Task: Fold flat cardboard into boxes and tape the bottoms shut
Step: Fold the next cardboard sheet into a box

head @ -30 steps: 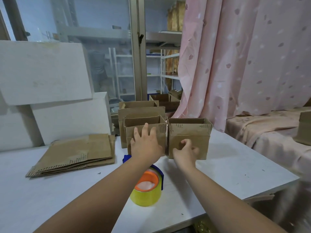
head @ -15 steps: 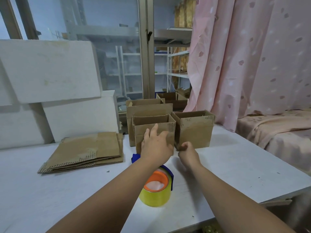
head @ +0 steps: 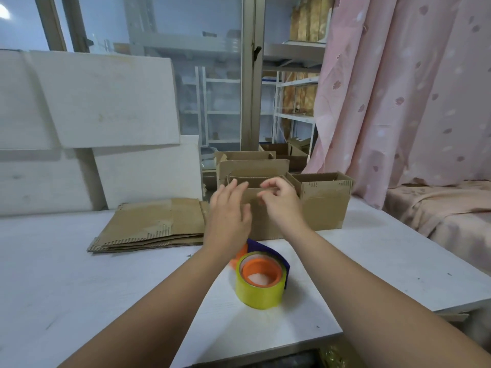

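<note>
Where a white table (head: 79, 288) fills the lower part of the view, a person's two bare forearms reach forward across it from the bottom edge. A pink patterned curtain (head: 411, 102) hangs along the right side. Large white boards (head: 106, 102) lean against the wall at the back left, with a glass window and metal shelving between boards and curtain.

A stack of flat cardboard (head: 154, 224) lies on the table left of centre, its sheets unfolded. To the right of it stand folded, open-topped boxes in a cluster. A front box (head: 263, 227) is at the centre and a right box (head: 324, 205) stands just beside its right wall. A taller box (head: 252, 166) is directly behind the front one, and more boxes (head: 281, 152) sit further back by the window.

The left hand (head: 228, 216) is released, fingers straight and spread, held before the front box's near wall at its left end. The right hand (head: 279, 203) is at the same box's near top rim, fingers loosely curled and grasping nothing. Both hands are blurred, so it is hard to tell whether either one actually touches the cardboard.

A roll of yellow tape (head: 259, 288) with an orange core sits on the table just in front of the front box, below the left wrist. A dark blue dispenser part (head: 265, 251) shows behind the roll.
</note>
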Available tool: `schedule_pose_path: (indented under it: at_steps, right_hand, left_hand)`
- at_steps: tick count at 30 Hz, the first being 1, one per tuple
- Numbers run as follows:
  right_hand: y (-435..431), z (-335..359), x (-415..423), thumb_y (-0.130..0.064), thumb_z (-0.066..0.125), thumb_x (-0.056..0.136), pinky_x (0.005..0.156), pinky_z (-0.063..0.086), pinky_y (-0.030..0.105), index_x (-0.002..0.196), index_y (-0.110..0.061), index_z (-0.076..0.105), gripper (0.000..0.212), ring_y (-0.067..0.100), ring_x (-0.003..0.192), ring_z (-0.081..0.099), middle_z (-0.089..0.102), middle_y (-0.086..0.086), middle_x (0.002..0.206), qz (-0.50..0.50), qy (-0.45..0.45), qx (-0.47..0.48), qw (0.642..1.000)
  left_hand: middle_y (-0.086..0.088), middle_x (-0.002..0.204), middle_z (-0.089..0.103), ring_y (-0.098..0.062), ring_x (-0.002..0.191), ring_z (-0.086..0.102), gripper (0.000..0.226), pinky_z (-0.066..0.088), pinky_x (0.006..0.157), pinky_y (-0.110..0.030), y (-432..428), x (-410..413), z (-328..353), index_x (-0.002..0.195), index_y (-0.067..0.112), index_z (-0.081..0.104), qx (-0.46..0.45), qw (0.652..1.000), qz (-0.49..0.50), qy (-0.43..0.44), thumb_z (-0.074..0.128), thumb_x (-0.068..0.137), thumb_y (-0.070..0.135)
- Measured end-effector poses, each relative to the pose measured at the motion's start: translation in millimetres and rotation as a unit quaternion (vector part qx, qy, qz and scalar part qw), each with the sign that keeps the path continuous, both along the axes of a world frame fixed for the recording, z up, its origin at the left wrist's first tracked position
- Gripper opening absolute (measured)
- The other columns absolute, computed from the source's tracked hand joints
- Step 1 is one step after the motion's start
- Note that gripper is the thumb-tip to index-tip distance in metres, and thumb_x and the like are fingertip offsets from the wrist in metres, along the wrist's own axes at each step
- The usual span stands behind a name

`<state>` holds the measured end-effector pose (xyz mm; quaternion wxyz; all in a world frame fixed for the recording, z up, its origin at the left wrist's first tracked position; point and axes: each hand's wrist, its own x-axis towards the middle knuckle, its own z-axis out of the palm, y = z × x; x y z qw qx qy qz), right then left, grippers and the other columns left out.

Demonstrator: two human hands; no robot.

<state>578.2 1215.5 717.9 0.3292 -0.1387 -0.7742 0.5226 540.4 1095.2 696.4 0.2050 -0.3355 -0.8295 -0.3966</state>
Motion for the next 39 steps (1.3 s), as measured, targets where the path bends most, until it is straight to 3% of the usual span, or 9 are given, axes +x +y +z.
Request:
schedule_pose_path:
  at_steps: [5,8,10,13,16,20,30,34,39]
  right_hand:
    - [-69,-1,-30,-0.010,0.051,0.089,0.083,0.054,0.040,0.093,-0.025,0.059,0.017,0.023,0.087,0.063,0.066,0.004,0.094,0.112,-0.108,-0.048,0.987]
    - [-102,-22,-50,-0.007,0.047,0.089,0.071,0.048,0.031,0.117,-0.021,0.054,0.032,0.017,0.081,0.057,0.059,0.001,0.100,0.101,-0.140,-0.107,0.979]
    - [-122,-34,-58,-0.006,0.042,0.091,0.077,0.049,0.034,0.129,-0.022,0.049,0.042,0.018,0.086,0.056,0.057,0.001,0.104,0.101,-0.159,-0.120,0.975]
    - [-147,-54,-64,-0.002,0.041,0.091,0.095,0.048,0.037,0.133,-0.021,0.049,0.047,0.025,0.113,0.054,0.055,0.005,0.128,0.080,-0.178,0.010,0.981]
    - [-154,-82,-72,0.000,0.038,0.091,0.107,0.032,0.033,0.139,-0.021,0.045,0.053,0.023,0.139,0.024,0.032,0.003,0.150,0.059,-0.200,0.146,0.967]
    - [-153,-106,-81,-0.004,0.040,0.091,0.116,0.020,0.037,0.147,-0.025,0.032,0.060,0.028,0.145,0.001,0.002,0.010,0.159,0.012,-0.236,0.193,0.952]
    - [-152,-116,-95,-0.033,0.042,0.097,0.119,0.013,0.040,0.149,-0.030,0.029,0.053,0.033,0.146,0.004,0.011,0.018,0.158,-0.020,-0.287,0.251,0.924]
    - [-150,-116,-95,-0.037,0.047,0.094,0.115,0.024,0.038,0.141,-0.029,0.039,0.048,0.028,0.143,0.015,0.024,0.014,0.151,-0.032,-0.254,0.218,0.942]
    - [-149,-109,-89,-0.046,0.049,0.092,0.088,0.046,0.032,0.095,-0.023,0.053,0.024,0.017,0.094,0.051,0.043,0.001,0.112,-0.042,-0.175,0.119,0.976]
  left_hand:
    - [-0.002,0.150,0.036,-0.020,0.139,0.025,0.044,0.022,0.113,-0.034,-44,-24,-3,0.135,0.023,0.048,-0.063,0.995,0.075,0.000,0.043,0.093,0.012]
    - [-0.001,0.144,0.042,-0.022,0.132,0.034,0.045,0.033,0.105,-0.036,-84,-42,-19,0.134,0.019,0.047,-0.058,0.986,0.136,-0.073,0.046,0.090,0.012]
    - [-0.003,0.139,0.047,-0.025,0.124,0.041,0.045,0.039,0.099,-0.039,-112,-53,-33,0.134,0.019,0.046,-0.059,0.977,0.165,-0.120,0.046,0.089,0.014]
    - [-0.007,0.137,0.047,-0.028,0.124,0.041,0.046,0.038,0.099,-0.040,-152,-66,-58,0.133,0.014,0.048,-0.044,0.961,0.222,-0.156,0.048,0.088,0.012]
    - [-0.013,0.140,0.042,-0.030,0.128,0.036,0.046,0.030,0.106,-0.039,-183,-81,-78,0.134,0.008,0.047,-0.013,0.956,0.242,-0.164,0.050,0.088,0.009]
    - [-0.015,0.136,0.047,-0.029,0.122,0.044,0.047,0.034,0.090,-0.031,-203,-94,-77,0.140,0.008,0.040,0.149,0.917,0.265,-0.259,0.046,0.094,0.016]
    - [-0.001,0.128,0.058,-0.023,0.109,0.057,0.051,0.042,0.082,-0.035,-199,-125,-82,0.133,0.014,0.049,0.179,0.881,0.312,-0.305,0.044,0.095,0.048]
    - [0.000,0.120,0.060,-0.020,0.097,0.060,0.038,0.044,0.075,-0.034,-197,-123,-87,0.123,0.019,0.056,0.204,0.879,0.315,-0.294,0.050,0.092,0.040]
    - [0.000,0.095,0.062,-0.017,0.079,0.059,0.026,0.045,0.064,-0.027,-211,-102,-79,0.104,0.021,0.059,0.286,0.875,0.200,-0.337,0.049,0.087,0.004]
